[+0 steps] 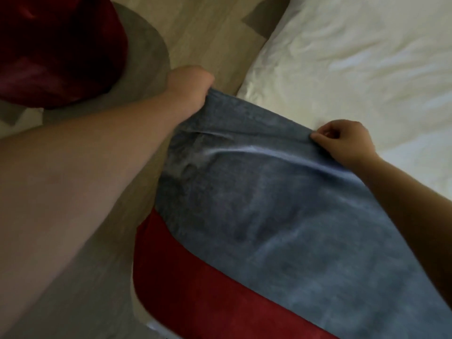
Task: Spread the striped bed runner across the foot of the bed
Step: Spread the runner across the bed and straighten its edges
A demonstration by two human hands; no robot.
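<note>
bed (354,57): white sheet | floor (208,33): pale wood | runner (269,204): blue, red

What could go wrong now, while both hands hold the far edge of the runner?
1. The left hand holds its corner out past the bed edge, over the floor, so the runner may end up hanging unevenly.
2. The right hand only pinches the edge, so it could slip.
3. A crease runs between the hands and may stay.
</note>
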